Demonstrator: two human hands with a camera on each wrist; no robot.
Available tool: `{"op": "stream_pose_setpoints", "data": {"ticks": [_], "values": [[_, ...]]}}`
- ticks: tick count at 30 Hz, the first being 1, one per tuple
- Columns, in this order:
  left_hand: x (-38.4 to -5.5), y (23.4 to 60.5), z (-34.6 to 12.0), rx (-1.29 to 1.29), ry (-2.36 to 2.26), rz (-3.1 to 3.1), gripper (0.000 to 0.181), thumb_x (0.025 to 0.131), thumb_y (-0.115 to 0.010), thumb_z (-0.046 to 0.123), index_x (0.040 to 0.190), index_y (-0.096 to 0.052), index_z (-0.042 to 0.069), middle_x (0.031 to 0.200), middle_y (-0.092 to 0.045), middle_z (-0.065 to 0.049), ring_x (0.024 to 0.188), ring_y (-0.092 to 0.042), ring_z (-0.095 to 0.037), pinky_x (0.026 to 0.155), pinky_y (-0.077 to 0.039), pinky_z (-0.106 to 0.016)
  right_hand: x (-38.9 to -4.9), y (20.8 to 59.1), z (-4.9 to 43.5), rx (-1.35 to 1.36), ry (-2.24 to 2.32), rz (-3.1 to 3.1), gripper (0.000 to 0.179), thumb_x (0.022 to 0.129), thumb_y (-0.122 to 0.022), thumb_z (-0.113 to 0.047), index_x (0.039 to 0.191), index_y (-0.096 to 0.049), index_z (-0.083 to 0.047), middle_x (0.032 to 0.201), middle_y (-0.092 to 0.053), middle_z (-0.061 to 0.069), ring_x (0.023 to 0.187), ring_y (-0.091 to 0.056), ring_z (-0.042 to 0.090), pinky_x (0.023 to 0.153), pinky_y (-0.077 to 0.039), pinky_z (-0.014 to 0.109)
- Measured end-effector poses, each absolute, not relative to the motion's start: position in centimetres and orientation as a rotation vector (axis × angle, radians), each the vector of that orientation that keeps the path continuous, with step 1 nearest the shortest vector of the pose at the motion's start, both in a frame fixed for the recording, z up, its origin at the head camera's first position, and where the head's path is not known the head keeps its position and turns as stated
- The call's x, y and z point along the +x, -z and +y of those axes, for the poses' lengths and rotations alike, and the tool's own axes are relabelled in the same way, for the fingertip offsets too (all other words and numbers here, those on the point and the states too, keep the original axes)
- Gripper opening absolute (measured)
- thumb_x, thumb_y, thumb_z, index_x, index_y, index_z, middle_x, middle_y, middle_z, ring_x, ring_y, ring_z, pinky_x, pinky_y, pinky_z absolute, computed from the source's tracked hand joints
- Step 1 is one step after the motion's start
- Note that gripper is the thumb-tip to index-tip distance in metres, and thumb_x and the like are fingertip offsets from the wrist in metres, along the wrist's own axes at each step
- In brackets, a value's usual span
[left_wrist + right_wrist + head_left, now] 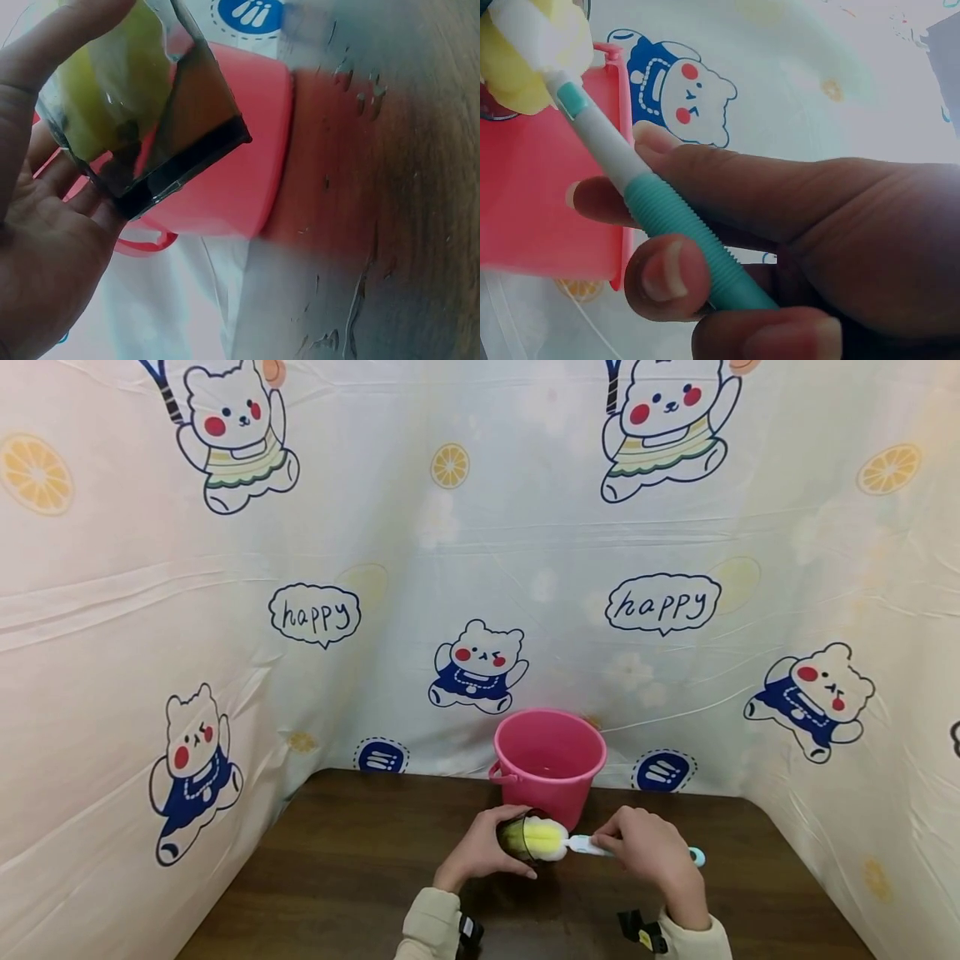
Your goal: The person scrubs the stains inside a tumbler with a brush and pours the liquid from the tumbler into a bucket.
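Note:
In the head view my left hand grips a dark see-through cup, tipped on its side with its mouth to the right. A yellow and white sponge bottle brush is pushed partly into that mouth. My right hand holds the brush by its ribbed teal handle, fingers and thumb curled round it in the right wrist view. Through the wall of the cup the yellow sponge shows in the left wrist view, with the left fingers wrapped about the cup.
A pink bucket with a side handle stands just behind the hands, near the table's back edge. Drops and streaks of water lie on the dark wooden table. A printed cloth hangs round the back and sides.

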State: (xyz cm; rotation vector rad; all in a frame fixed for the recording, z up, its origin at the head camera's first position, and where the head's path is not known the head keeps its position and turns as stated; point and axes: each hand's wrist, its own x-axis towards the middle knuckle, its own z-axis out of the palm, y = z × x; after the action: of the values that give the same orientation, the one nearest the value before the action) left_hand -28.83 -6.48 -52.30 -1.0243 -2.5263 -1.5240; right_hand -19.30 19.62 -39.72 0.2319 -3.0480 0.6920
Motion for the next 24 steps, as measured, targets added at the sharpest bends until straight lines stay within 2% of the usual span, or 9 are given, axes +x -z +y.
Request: {"op": "stream_pose_setpoints", "data": {"ticks": [6,11,18,24], "values": [[-28.9,52.1,-6.6,-1.022,1.511,-2.521,0.089,0.062,-0.100,0.026,0.142,-0.059,0.026,0.139,-0.061,0.009,0.128,-0.055,-0.012,0.112,-0.045,-0.038,-19.8,40.1,19.8,0.172,-0.682,-3.066,0.015,0.092,-0.075,-0.026,0.078,-0.080,-0.026,0.052,-0.054,-0.002,0.048,-0.050,0.014,0.047,-0.034,0.028],[-28.7,52.1,-6.6,-1.037,1.466,-2.530,0.088,0.062,-0.100,0.022,0.141,-0.061,0.022,0.138,-0.062,0.007,0.128,-0.055,-0.013,0.111,-0.046,-0.037,-19.9,40.5,19.6,0.185,-0.711,-3.105,0.017,0.092,-0.076,-0.024,0.075,-0.079,-0.023,0.051,-0.054,-0.002,0.047,-0.047,0.013,0.047,-0.033,0.027],[-28.8,52.5,-6.2,-1.082,1.458,-2.518,0.088,0.061,-0.100,0.022,0.140,-0.061,0.020,0.135,-0.063,0.006,0.126,-0.057,-0.011,0.109,-0.048,-0.033,-19.3,40.2,18.6,0.255,-0.669,-3.131,0.012,0.092,-0.075,-0.024,0.082,-0.082,-0.019,0.054,-0.056,-0.004,0.047,-0.051,0.013,0.046,-0.037,0.027],[-28.8,52.7,-6.1,-1.067,1.483,-2.515,0.088,0.061,-0.100,0.022,0.140,-0.061,0.023,0.136,-0.063,0.008,0.127,-0.056,-0.011,0.109,-0.047,-0.034,-19.0,40.0,18.1,0.273,-0.632,-3.080,0.016,0.091,-0.077,-0.025,0.075,-0.080,-0.021,0.052,-0.054,-0.007,0.049,-0.049,0.012,0.048,-0.037,0.028]]}}
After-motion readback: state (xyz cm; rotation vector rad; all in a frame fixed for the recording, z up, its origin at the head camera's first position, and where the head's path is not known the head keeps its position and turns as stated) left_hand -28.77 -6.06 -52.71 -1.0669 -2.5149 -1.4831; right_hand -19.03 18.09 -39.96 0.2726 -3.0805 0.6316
